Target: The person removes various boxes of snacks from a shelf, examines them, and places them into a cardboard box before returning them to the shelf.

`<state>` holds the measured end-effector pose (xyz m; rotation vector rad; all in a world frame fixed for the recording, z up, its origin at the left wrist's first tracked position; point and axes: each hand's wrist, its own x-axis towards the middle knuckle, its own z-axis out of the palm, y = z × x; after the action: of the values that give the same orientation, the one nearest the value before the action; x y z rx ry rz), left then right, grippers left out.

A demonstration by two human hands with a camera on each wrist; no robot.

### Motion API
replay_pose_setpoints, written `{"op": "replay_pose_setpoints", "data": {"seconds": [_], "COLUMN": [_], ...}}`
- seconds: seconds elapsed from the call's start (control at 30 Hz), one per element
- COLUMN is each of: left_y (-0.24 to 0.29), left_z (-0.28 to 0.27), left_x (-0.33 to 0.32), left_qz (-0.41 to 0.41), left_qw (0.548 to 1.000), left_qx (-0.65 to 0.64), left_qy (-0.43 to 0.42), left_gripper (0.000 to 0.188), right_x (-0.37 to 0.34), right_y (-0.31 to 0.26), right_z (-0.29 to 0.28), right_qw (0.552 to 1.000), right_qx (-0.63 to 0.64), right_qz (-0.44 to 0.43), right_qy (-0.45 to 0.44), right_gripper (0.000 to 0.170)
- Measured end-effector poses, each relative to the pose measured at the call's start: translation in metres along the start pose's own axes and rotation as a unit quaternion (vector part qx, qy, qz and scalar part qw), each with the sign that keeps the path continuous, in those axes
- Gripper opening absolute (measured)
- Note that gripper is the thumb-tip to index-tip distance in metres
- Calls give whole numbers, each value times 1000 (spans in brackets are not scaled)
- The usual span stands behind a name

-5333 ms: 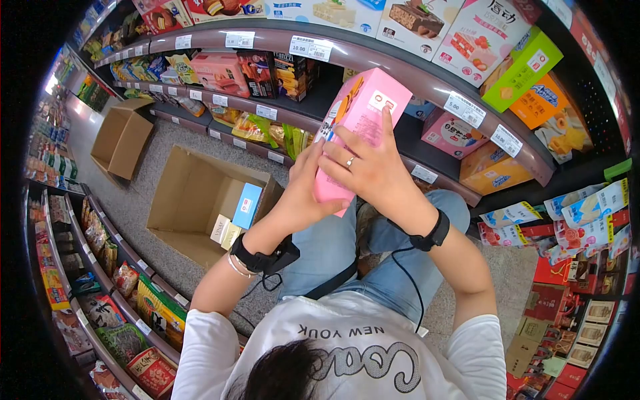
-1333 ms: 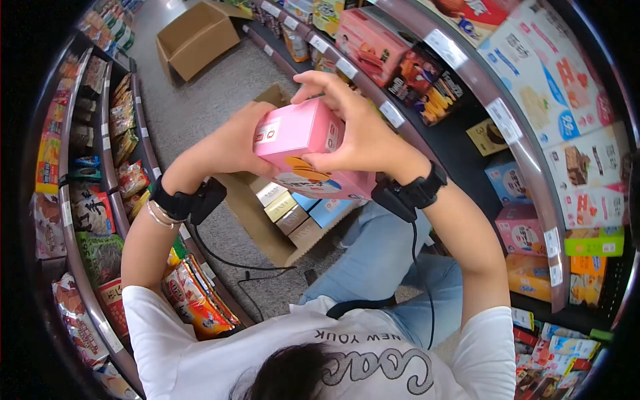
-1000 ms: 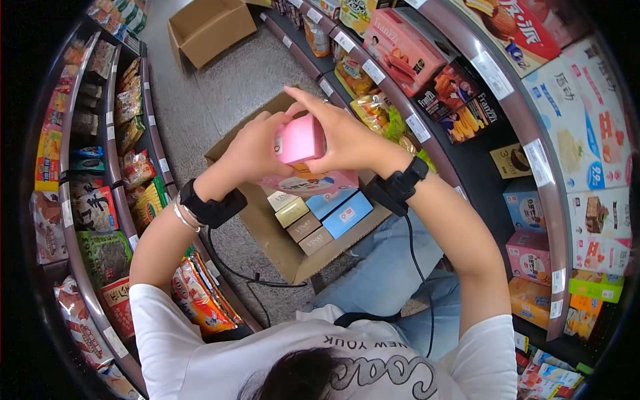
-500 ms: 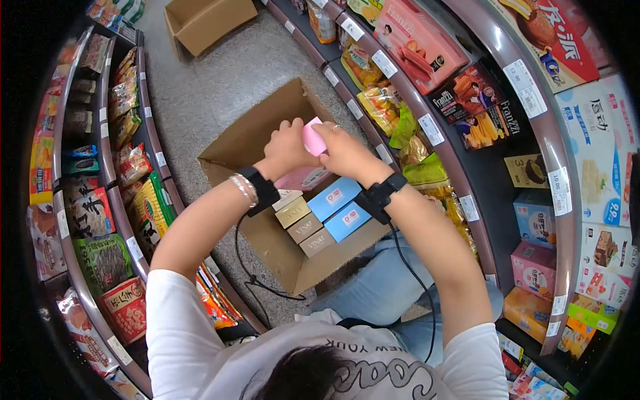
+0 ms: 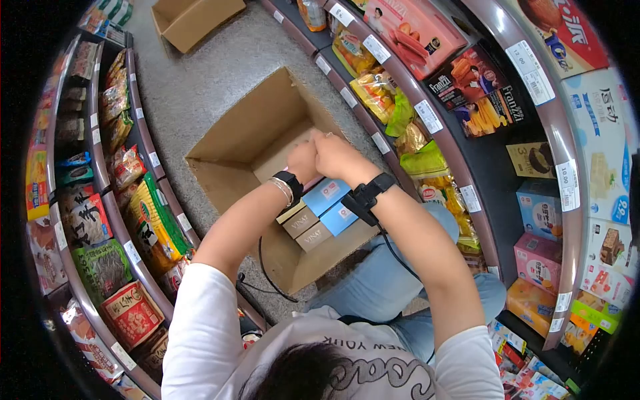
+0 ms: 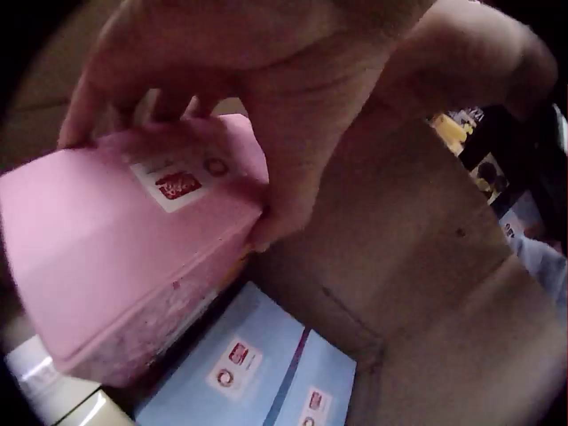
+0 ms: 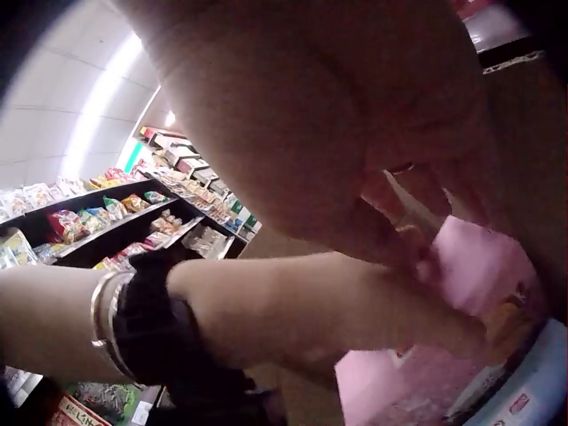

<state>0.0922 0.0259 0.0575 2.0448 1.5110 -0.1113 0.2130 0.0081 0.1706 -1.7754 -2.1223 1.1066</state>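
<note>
Both hands reach deep into an open cardboard box (image 5: 233, 130) on the floor. My left hand (image 6: 293, 98) grips one end of a pink snack box (image 6: 106, 240), thumb on the near side and fingers over the far edge. Beside it, my right hand (image 5: 339, 159) bends round the same end; in the right wrist view its fingers meet the pink snack box (image 7: 479, 266). The head view mostly hides this box behind the hands. Two light blue boxes (image 5: 325, 193) lie right beside it, with brown boxes (image 5: 311, 235) next to them.
A second open carton (image 5: 193, 23) stands farther up the aisle. Shelves of boxed snacks (image 5: 480, 87) rise on the right, and bagged goods (image 5: 103, 263) line the left shelves. A black cable (image 5: 267, 270) hangs near the carton, and the person's bent legs (image 5: 373, 273) are beside it.
The pink snack box came from in front of the right shelf, was turned over the carton, and has gone down inside among the other boxes. Both hands moved down with it.
</note>
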Motion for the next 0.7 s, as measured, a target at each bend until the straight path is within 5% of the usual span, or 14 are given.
{"op": "replay_pose_setpoints", "data": {"seconds": [0.17,0.47,0.57,0.7], "left_y": [-30,-21,-11,-56], "left_z": [45,48,25,61], "left_x": [15,2,-2,19], "left_qz": [68,31,6,36], "left_qw": [997,997,998,989], "left_qx": [5,48,-25,-132], "left_qy": [26,55,-60,-56], "left_gripper": [58,47,52,57], "right_x": [1,5,10,8], "right_y": [10,9,22,33], "right_z": [2,17,32,35], "right_qw": [1000,986,988,976], "right_qx": [-20,-119,-94,-101], "right_qz": [0,56,84,126], "right_qy": [-1,-102,-94,-145], "right_gripper": [28,26,27,28]}}
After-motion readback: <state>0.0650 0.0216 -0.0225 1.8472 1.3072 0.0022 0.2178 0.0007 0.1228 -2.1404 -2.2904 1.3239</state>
